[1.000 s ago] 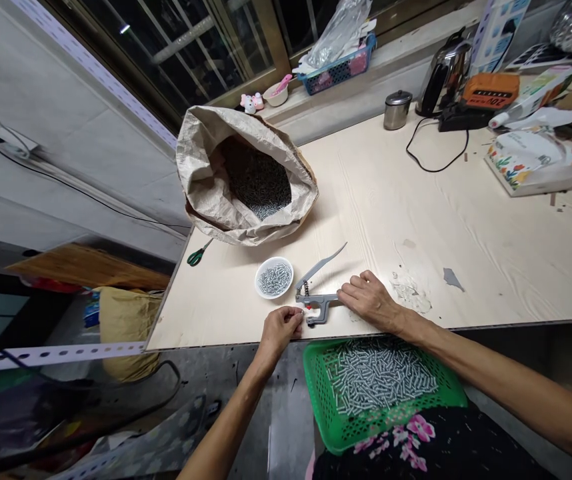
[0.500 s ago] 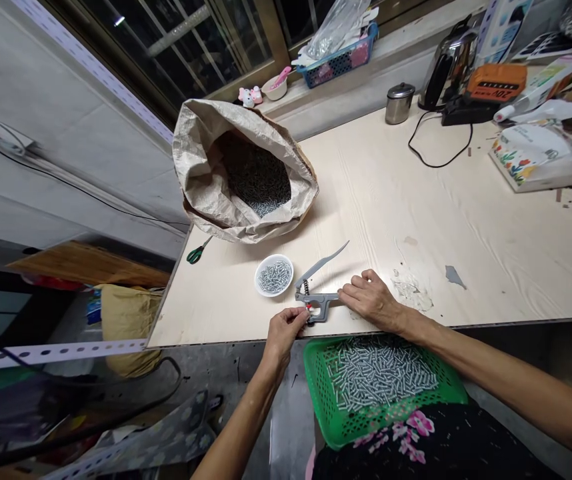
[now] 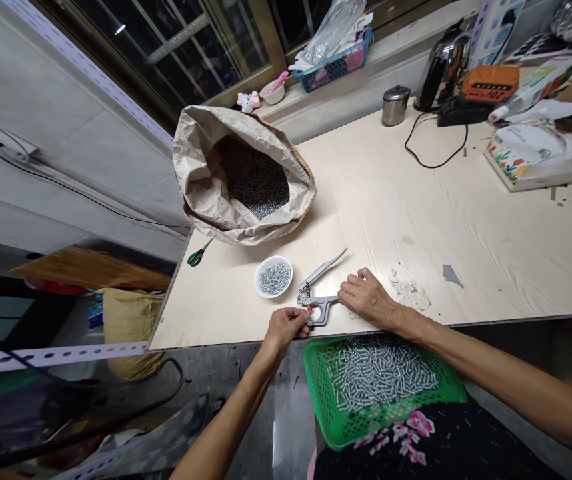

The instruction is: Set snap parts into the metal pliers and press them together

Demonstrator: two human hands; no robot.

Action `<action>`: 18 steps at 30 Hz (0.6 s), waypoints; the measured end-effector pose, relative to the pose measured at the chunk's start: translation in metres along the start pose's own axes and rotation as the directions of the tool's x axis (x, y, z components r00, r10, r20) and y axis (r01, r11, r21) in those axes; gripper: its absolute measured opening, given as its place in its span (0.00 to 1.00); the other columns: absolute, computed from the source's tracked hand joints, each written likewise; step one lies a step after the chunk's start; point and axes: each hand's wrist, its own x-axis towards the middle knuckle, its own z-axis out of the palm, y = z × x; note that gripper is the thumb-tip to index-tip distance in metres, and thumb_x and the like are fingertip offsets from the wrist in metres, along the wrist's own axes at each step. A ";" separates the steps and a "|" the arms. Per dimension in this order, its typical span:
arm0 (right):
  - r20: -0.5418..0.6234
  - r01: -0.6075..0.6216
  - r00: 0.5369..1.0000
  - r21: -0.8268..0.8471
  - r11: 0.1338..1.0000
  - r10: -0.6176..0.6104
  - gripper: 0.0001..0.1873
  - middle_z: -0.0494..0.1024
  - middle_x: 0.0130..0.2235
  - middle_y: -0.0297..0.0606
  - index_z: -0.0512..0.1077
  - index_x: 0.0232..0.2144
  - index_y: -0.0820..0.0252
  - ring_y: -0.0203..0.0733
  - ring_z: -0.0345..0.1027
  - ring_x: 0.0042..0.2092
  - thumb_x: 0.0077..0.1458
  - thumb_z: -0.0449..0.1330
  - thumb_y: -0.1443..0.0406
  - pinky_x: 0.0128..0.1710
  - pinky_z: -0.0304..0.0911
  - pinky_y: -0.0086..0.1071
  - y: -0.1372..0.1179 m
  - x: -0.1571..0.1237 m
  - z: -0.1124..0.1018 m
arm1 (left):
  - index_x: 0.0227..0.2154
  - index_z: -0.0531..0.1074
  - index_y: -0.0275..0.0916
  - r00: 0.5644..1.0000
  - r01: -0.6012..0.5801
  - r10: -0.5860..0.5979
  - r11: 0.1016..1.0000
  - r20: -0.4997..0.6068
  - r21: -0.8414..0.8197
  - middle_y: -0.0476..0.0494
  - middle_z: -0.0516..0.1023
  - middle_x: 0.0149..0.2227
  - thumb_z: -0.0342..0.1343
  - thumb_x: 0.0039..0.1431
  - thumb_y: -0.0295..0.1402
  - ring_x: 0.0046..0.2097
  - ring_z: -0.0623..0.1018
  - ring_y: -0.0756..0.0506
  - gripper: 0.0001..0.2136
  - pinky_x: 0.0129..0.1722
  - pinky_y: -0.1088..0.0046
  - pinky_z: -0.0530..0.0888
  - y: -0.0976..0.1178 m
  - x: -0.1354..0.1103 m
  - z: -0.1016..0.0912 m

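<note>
Grey snap-fastener pliers with a spring lie near the table's front edge, their upper handle raised. My right hand is closed around the end of the lower handle. My left hand pinches thumb and fingers together at the jaws, beside a small red part. Whatever is in that pinch is too small and too covered to name. Just behind the pliers stands a white bowl of small silvery metal pieces. A green basket below the table edge holds many longer metal pieces.
A large open sack of metal pieces stands at the back left, with green-handled scissors in front. Farther right are a steel canister, a kettle, a black cord and a tissue pack.
The pliers' upper handle has dropped slightly, and the body has shifted a little toward me. Both hands keep their places; the view has moved slightly.
</note>
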 end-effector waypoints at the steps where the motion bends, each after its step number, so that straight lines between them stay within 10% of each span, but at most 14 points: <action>1: 0.004 0.003 1.000 0.003 1.000 -0.003 0.16 0.68 0.25 0.34 0.67 0.24 0.60 0.39 0.52 0.32 0.63 0.48 0.72 0.37 0.44 0.37 0.000 0.000 0.001 | 0.23 0.72 0.33 1.000 0.020 -0.021 0.999 0.021 0.042 0.52 0.71 0.15 0.68 0.39 0.38 0.19 0.70 0.53 0.15 0.23 0.78 0.69 0.002 0.001 -0.001; 10: 0.049 -0.001 0.999 0.049 0.999 -0.001 0.13 0.69 0.25 0.34 0.68 0.25 0.60 0.39 0.53 0.32 0.61 0.51 0.71 0.37 0.44 0.38 -0.001 -0.001 0.006 | 0.15 0.69 0.34 0.986 0.018 -0.073 0.939 0.150 0.342 0.51 0.69 0.12 0.65 0.38 0.38 0.16 0.66 0.54 0.14 0.20 0.78 0.65 0.010 0.007 -0.009; 18: 0.220 -0.127 0.973 0.252 0.959 0.072 0.08 0.74 0.35 0.36 0.70 0.34 0.58 0.41 0.58 0.38 0.61 0.54 0.61 0.37 0.44 0.36 0.012 0.005 -0.003 | 0.16 0.67 0.36 0.988 0.089 -0.121 0.954 0.096 0.288 0.54 0.65 0.11 0.64 0.38 0.38 0.16 0.65 0.54 0.12 0.18 0.78 0.64 0.005 0.007 -0.004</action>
